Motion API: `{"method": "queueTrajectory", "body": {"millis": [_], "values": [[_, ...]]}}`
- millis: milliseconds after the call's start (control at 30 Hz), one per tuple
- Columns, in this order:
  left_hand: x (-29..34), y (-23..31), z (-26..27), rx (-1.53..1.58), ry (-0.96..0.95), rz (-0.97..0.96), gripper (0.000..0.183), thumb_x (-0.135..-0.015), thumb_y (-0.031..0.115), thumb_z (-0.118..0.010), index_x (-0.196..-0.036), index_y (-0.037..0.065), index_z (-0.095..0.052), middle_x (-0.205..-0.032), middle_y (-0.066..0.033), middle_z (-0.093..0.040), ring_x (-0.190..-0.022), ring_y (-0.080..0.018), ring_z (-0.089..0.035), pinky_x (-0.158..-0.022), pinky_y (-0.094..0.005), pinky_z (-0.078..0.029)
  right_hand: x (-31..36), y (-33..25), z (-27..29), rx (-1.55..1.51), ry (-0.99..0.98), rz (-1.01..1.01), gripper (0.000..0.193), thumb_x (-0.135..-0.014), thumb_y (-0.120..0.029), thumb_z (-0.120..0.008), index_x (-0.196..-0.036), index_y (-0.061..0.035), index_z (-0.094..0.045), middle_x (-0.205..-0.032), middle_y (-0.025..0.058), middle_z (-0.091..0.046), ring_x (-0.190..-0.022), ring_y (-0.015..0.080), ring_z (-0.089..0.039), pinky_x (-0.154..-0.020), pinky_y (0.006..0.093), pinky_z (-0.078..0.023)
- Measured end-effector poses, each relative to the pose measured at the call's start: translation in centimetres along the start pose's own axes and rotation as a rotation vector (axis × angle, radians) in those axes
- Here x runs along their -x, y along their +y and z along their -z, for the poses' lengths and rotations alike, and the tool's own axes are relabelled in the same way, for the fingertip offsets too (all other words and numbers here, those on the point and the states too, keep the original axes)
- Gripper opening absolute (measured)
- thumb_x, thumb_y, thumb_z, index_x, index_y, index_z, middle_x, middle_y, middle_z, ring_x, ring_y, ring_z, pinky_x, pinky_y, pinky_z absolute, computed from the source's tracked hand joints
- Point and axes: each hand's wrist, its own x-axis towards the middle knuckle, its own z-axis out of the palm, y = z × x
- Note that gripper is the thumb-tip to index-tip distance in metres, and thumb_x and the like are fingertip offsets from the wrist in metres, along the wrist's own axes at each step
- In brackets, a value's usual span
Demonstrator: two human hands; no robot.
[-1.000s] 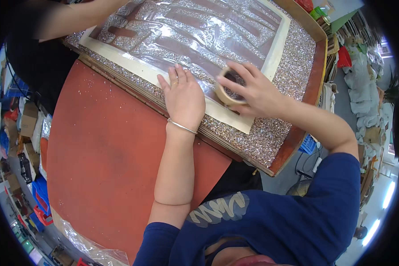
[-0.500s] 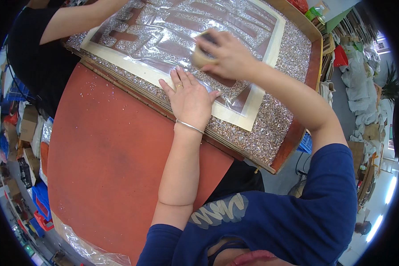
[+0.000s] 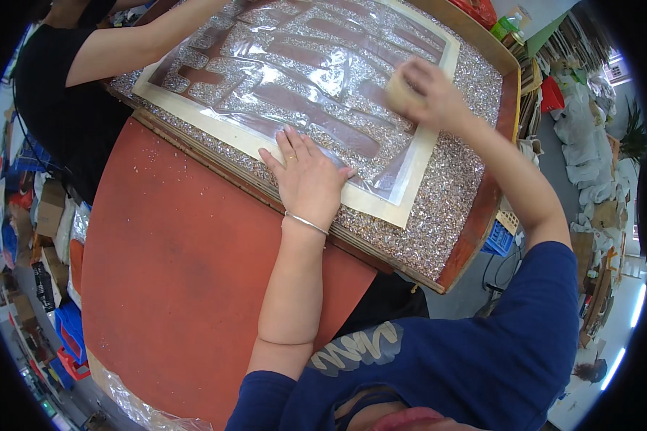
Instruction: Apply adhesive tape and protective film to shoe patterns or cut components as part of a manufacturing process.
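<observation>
A wooden tray (image 3: 474,244) is spread with small glittering stones (image 3: 428,241). On them lies a cream-bordered sheet (image 3: 389,210) under shiny clear film (image 3: 302,93), showing glittery areas and reddish-brown shapes. My left hand (image 3: 309,176) rests flat with fingers stretched on the sheet's near edge. Toward the sheet's right side, my right hand (image 3: 437,97) is wrapped round a pale tan, rounded block (image 3: 402,95) against the film. Motion smears this hand and the block, so its exact kind is unclear.
A reddish-brown board (image 3: 194,273) adjoins the tray's near side. At the upper left, a co-worker's arm (image 3: 147,44) reaches over the tray's far part. A blue crate (image 3: 499,238) stands below the tray's right edge. Crumpled clear plastic (image 3: 140,402) lies at the lower left.
My right hand has slid the pale block to the right, from the sheet's middle toward its right border. My left hand stays almost in place.
</observation>
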Motion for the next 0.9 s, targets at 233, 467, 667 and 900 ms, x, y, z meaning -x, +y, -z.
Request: {"method": "queueTrajectory", "body": {"millis": [233, 467, 667, 900], "values": [[-0.5, 0.6, -0.5, -0.029, -0.044, -0.001, 0.095, -0.077, 0.053, -0.066, -0.134, -0.016, -0.035, -0.142, -0.0334, -0.031, -0.139, -0.0436, -0.021, -0.112, -0.0564, -0.013, -7.0, 14.4, -8.0, 0.704, -0.244, -0.502, 0.047, -0.089, -0.049, -0.047, -0.127, -0.0229, -0.055, -0.147, 0.0035, -0.037, -0.127, 0.0362, -0.041, -0.097, 0.0484, -0.041], [-0.8, 0.8, -1.3, 0.067, 0.023, -0.038, 0.097, -0.072, 0.05, -0.071, -0.13, -0.019, -0.036, -0.141, -0.0366, -0.03, -0.135, -0.0468, -0.026, -0.113, -0.0523, -0.017, -15.1, -0.3, -10.6, -0.066, 0.219, 0.0, 0.047, -0.074, -0.031, -0.066, -0.118, -0.0189, -0.059, -0.12, 0.0112, -0.054, -0.103, 0.0376, -0.053, -0.082, 0.0462, -0.047], [-0.4, -0.3, -1.4, 0.093, 0.048, -0.013, 0.096, -0.073, 0.055, -0.068, -0.13, -0.017, -0.04, -0.14, -0.0336, -0.034, -0.135, -0.043, -0.029, -0.112, -0.0507, -0.021, -13.9, -6.1, -7.1, -0.36, 0.002, 0.057, 0.05, -0.073, -0.026, -0.071, -0.121, -0.0162, -0.058, -0.129, 0.0143, -0.05, -0.112, 0.0357, -0.053, -0.09, 0.0448, -0.048], [-1.7, 0.1, -1.1, 0.103, 0.009, -0.064, 0.096, -0.072, 0.053, -0.07, -0.131, -0.017, -0.039, -0.141, -0.0346, -0.033, -0.136, -0.0438, -0.028, -0.112, -0.0502, -0.02, -15.4, 15.7, -13.7, 0.495, 0.005, -0.314, 0.043, -0.084, -0.039, -0.058, -0.12, -0.0162, -0.06, -0.138, 0.0128, -0.047, -0.116, 0.038, -0.051, -0.092, 0.0463, -0.045]]}}
